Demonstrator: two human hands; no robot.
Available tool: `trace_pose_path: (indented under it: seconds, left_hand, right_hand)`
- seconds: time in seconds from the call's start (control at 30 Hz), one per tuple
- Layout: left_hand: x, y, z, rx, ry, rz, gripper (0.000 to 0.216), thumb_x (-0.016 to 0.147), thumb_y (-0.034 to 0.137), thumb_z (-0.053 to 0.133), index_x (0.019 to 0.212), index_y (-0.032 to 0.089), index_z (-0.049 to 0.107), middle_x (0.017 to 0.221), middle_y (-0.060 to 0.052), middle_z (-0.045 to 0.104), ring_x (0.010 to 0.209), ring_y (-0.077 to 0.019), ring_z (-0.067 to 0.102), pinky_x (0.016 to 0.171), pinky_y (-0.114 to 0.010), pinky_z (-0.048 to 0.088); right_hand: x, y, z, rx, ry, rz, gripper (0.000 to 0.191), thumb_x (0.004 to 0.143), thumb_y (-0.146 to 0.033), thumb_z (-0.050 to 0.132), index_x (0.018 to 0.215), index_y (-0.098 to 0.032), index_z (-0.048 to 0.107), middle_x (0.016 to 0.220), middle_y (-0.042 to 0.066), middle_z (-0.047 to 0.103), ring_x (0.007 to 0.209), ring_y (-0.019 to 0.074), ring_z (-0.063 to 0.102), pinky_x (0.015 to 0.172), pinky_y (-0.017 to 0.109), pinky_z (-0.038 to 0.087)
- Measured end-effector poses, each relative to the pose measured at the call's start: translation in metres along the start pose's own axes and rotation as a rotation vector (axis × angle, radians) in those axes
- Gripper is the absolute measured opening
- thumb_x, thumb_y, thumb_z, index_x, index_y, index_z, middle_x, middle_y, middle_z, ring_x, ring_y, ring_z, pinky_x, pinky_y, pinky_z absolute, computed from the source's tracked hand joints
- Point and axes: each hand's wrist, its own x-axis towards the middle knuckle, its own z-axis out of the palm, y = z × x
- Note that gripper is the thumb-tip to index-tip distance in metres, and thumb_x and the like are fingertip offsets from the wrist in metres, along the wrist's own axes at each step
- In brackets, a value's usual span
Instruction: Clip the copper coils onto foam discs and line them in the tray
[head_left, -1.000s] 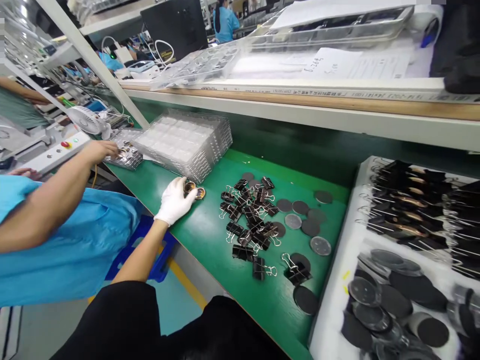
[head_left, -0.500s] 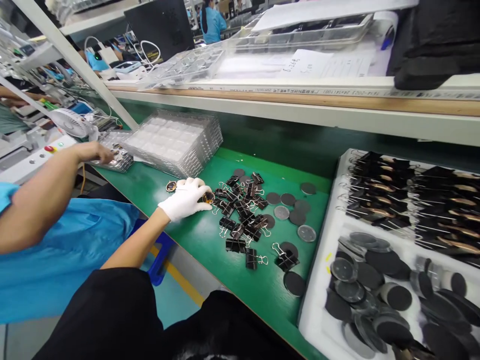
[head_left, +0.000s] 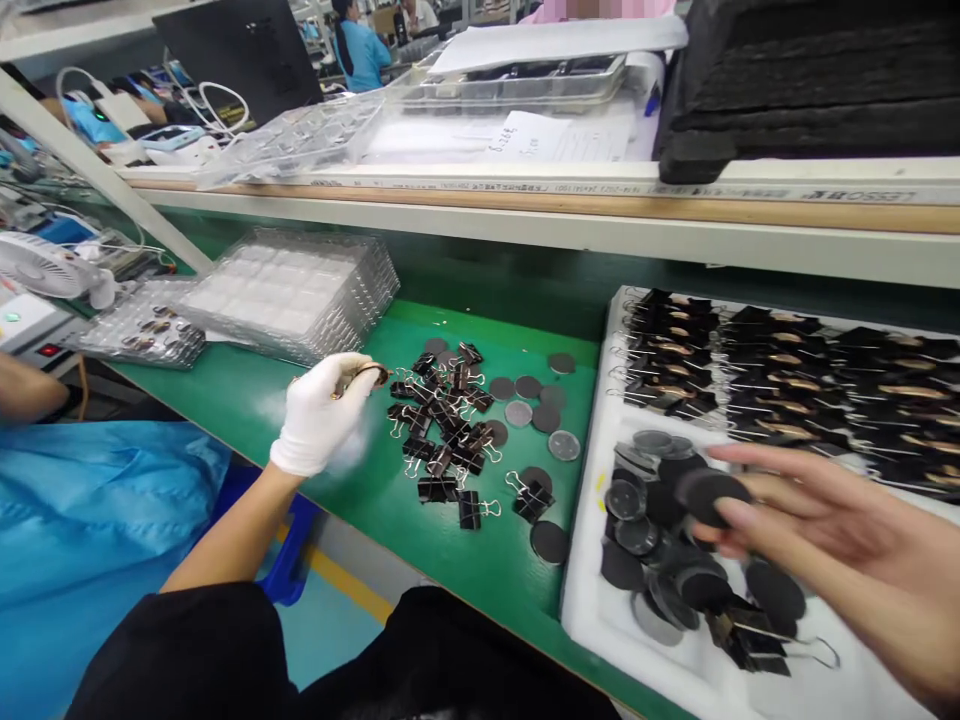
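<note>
My left hand point(head_left: 321, 412), in a white glove, is lifted a little off the green bench point(head_left: 360, 490) and pinches a small round gold-rimmed part point(head_left: 369, 373) between its fingertips. Just right of it lies a heap of black binder clips point(head_left: 442, 425) with several dark discs point(head_left: 525, 400) around it. My bare right hand point(head_left: 832, 545) is over the white foam tray point(head_left: 600, 620) at the lower right and holds a dark round disc point(head_left: 709, 493) between thumb and fingers. More discs and a loose clip lie in that tray below the hand.
A stack of clear blister trays point(head_left: 296, 290) stands behind my left hand, a smaller tray point(head_left: 139, 335) with parts to its left. Clipped assemblies point(head_left: 787, 375) fill the tray's far half. A shelf point(head_left: 525, 200) overhangs the bench. A co-worker's blue sleeve point(head_left: 90, 540) is at the left.
My left hand has lifted off the bench with the gold-rimmed part. My right hand has come into view holding a disc. The co-worker's arm has drawn back from the small tray.
</note>
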Motion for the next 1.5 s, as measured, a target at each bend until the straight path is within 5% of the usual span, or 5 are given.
trace_pose_path:
  seconds: [0.3,0.47,0.73,1.1,1.5]
  left_hand:
    - [0.008,0.172,0.036,-0.805,-0.901,-0.04,0.021,0.094,0.034,0.063,0.109,0.02,0.067,0.074,0.0,0.075,0.068,-0.0162,0.076,0.056,-0.023,0.06]
    - [0.023,0.187,0.051,-1.002,-1.018,-0.04,0.021,0.098,0.034,0.061,0.108,0.016,0.064,0.078,-0.004,0.074,0.071,-0.0153,0.075,0.063,-0.024,0.062]
    - [0.032,0.184,0.057,-0.998,-1.032,0.003,0.034,0.1,0.042,0.056,0.124,0.018,0.063,0.097,-0.008,0.076,0.083,-0.02,0.078,0.075,-0.032,0.064]
    - [0.044,0.164,0.049,-0.456,-0.949,0.491,0.049,0.099,0.042,0.056,0.146,0.028,0.054,0.109,-0.001,0.078,0.095,-0.0173,0.074,0.085,-0.028,0.056]
    - [0.131,0.098,0.093,0.589,-0.767,0.133,0.048,0.088,0.059,0.054,0.062,0.02,0.063,0.062,-0.008,0.063,0.058,-0.0231,0.06,0.061,-0.033,0.043]
  right_hand:
    - [0.03,-0.051,0.057,-0.022,0.057,-0.365,0.012,0.094,-0.026,0.072,0.106,-0.027,0.074,0.096,0.005,0.076,0.073,0.0192,0.076,0.064,0.031,0.066]
    - [0.031,-0.03,0.039,-0.637,0.323,-1.048,0.045,0.086,0.001,0.07,0.118,-0.031,0.076,0.102,0.006,0.074,0.095,0.0255,0.076,0.076,0.038,0.065]
    - [0.042,-0.011,0.04,-0.84,0.224,-1.176,0.045,0.084,0.005,0.068,0.126,-0.012,0.071,0.111,0.017,0.074,0.119,0.0344,0.07,0.092,0.046,0.064]
    - [0.045,-0.018,0.041,0.134,-0.119,0.033,0.019,0.087,-0.042,0.08,0.096,-0.025,0.081,0.084,0.004,0.076,0.069,0.018,0.071,0.059,0.027,0.06]
    - [0.055,-0.02,0.012,0.274,-0.018,0.133,0.025,0.075,-0.05,0.089,0.082,-0.027,0.081,0.077,0.002,0.073,0.068,0.0188,0.065,0.06,0.03,0.056]
